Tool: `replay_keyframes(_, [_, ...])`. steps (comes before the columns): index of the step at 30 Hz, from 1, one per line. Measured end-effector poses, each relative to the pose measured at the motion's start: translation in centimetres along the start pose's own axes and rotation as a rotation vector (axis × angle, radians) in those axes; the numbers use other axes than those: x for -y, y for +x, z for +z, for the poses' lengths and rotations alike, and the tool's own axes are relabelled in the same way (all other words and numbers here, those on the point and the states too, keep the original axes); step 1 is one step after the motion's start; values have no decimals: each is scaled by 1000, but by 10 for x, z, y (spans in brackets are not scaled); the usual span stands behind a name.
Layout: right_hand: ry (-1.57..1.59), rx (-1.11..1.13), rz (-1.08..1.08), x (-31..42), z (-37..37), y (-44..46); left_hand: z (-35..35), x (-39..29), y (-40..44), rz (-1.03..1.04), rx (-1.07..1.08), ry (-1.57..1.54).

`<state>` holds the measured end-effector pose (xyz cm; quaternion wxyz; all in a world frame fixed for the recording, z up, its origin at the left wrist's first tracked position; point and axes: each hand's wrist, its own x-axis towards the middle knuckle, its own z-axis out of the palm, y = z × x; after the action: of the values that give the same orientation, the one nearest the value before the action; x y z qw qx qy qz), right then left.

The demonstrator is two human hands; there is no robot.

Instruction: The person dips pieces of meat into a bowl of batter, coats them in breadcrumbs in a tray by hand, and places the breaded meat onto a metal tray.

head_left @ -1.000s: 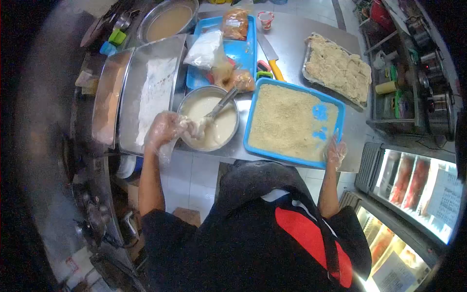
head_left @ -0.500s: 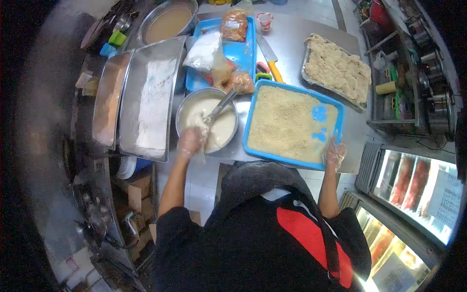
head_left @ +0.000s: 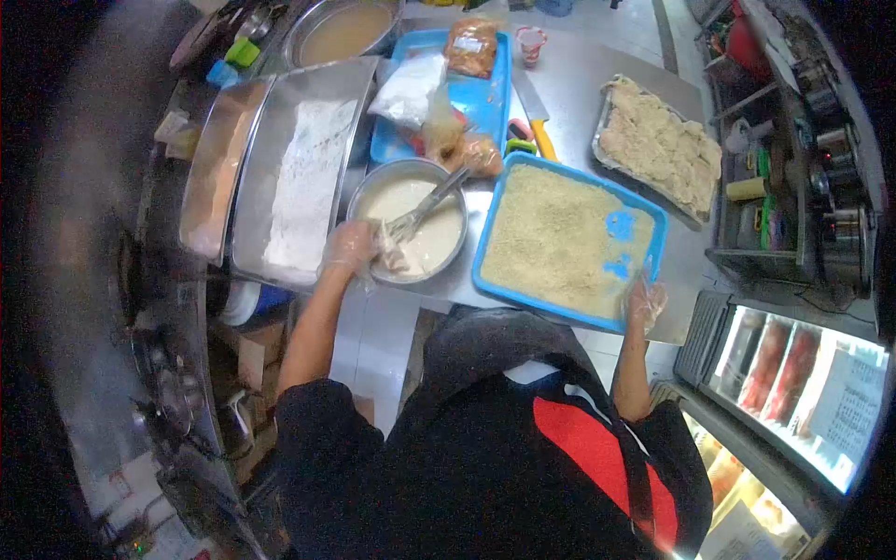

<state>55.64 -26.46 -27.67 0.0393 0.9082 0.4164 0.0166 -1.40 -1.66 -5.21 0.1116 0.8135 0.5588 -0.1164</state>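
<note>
My left hand point(head_left: 354, 247), in a clear plastic glove, is at the left rim of the metal bowl point(head_left: 441, 273) of pale batter. Its fingers are closed on a batter-coated piece point(head_left: 392, 254) over the batter. A whisk point(head_left: 420, 210) leans in the bowl beside that piece. Also gloved, my right hand point(head_left: 644, 303) grips the lower right corner of the blue tray point(head_left: 560, 316), which holds pale crumbs point(head_left: 558, 229). To the left of the bowl stands a deep metal pan with white flour point(head_left: 308, 177).
A tray of coated pieces point(head_left: 658, 149) lies at the right. A knife point(head_left: 537, 121) lies behind the crumb tray. Bagged ingredients point(head_left: 411, 91) sit on another blue tray point(head_left: 481, 96). A pan of orange powder point(head_left: 224, 168) and a basin of liquid point(head_left: 343, 35) are at the left.
My left hand has dipped towards the batter and drawn back to the bowl's left rim with the piece. My right hand has stayed on the tray corner. The whole view has shifted slightly.
</note>
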Motion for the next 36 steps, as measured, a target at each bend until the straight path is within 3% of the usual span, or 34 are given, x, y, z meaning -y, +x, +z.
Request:
replay_keyframes(2, [144,-67,66,-4,16,-9,-4,-3,-1,7,-29,54])
replay_keyframes(6, [321,47,213,11,-16,-9,8,7,1,55,19,92])
replay_keyframes(8, [196,115,57,16,-30,-15,18,14,7,99,-50,-17])
replay_keyframes(11, [98,137,-64,27,-49,-18,32,21,12,87,-34,79])
replay_keyframes(18, [227,286,252,46,-96,-1,4,-11,-3,-29,-91,-73])
replay_keyframes(21, [159,127,71,35,-67,-6,-3,-18,-6,-37,-62,-86])
replay_keyframes(24, [-9,-419,-160,34,-67,-14,12,-11,-2,-26,-18,-73])
replay_keyframes(27, [-16,-491,-96,22,-12,-6,6,-19,-6,-27,-3,-61])
replay_keyframes(29, [113,-33,53,38,-76,-8,2,-22,-4,-7,-22,-61])
replay_keyframes(31, [228,166,106,40,-88,-10,6,-20,-6,23,-40,-76])
replay_keyframes(32, [284,135,83,29,-57,-5,7,-22,-7,23,-21,-39])
replay_keyframes(34, [-271,-126,-95,8,-7,-7,11,-20,-3,1,2,-26])
replay_keyframes(36, [-218,-91,-101,11,-21,-10,13,-19,-4,-49,-25,-61])
